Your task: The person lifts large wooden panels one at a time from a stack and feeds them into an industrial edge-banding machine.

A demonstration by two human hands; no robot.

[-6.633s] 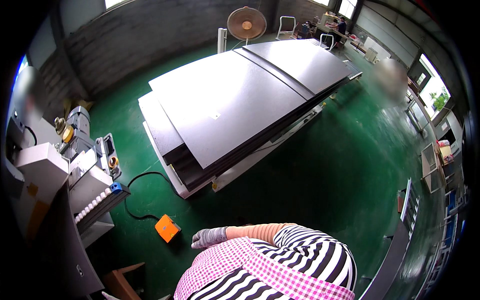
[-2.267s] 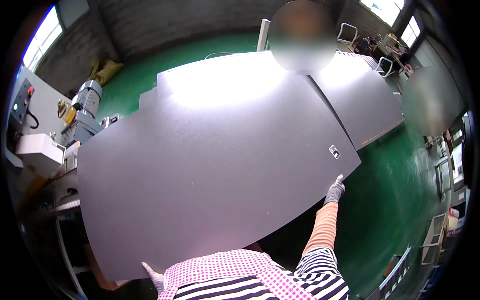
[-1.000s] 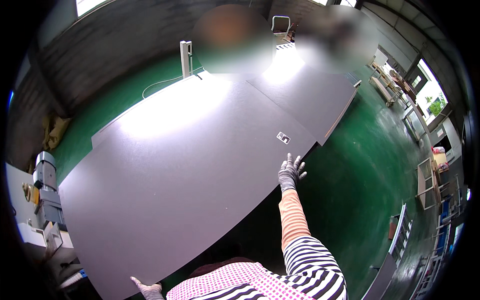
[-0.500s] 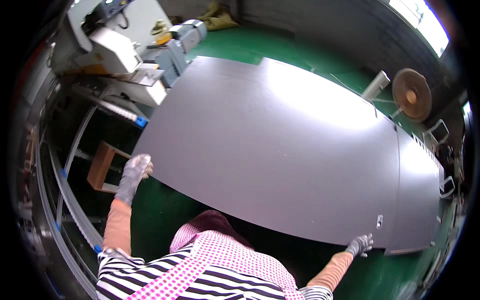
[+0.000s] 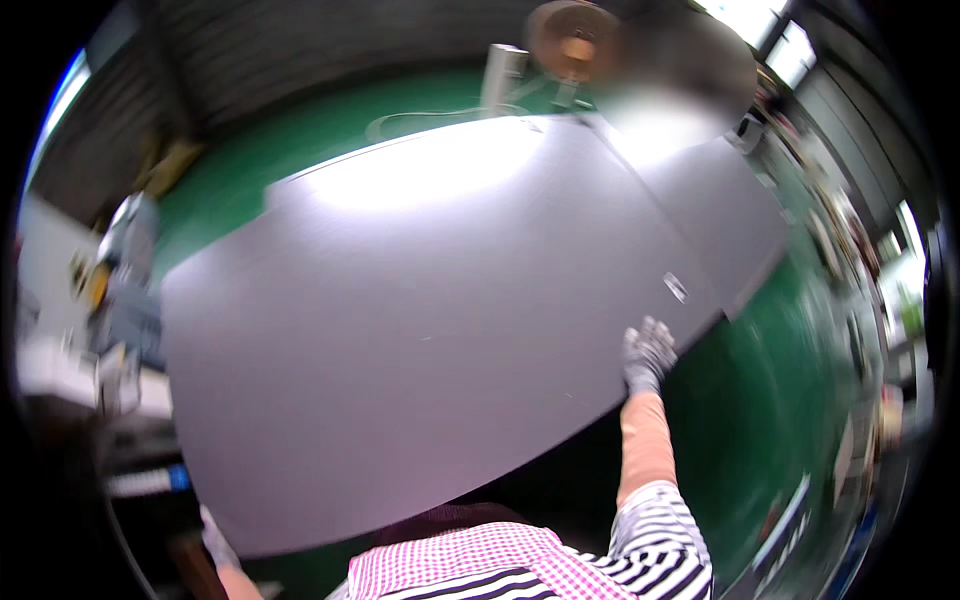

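A large grey sheet panel (image 5: 430,330) lies in front of me, its smooth top shining near the far edge. My right hand (image 5: 648,355), in a grey work glove, rests on the panel by its front edge at the right, fingers stretched out and apart. A small pale label (image 5: 676,288) lies on the surface just beyond those fingers. My left hand (image 5: 216,540), also gloved, is at the panel's near left corner. Blur and the frame's lower edge leave its fingers unclear. Another grey panel section (image 5: 720,210) adjoins on the right, beyond a seam.
A round brown fan (image 5: 575,40) and a white upright box (image 5: 500,80) with a cable stand past the far edge. Grey and white machinery (image 5: 130,310) is close on the left. Green floor (image 5: 760,400) surrounds the panels. Blurred items line the right side.
My view has swung to the right, so the panel appears turned. The right hand has moved from the front edge onto the panel's top. The left hand is now low in view.
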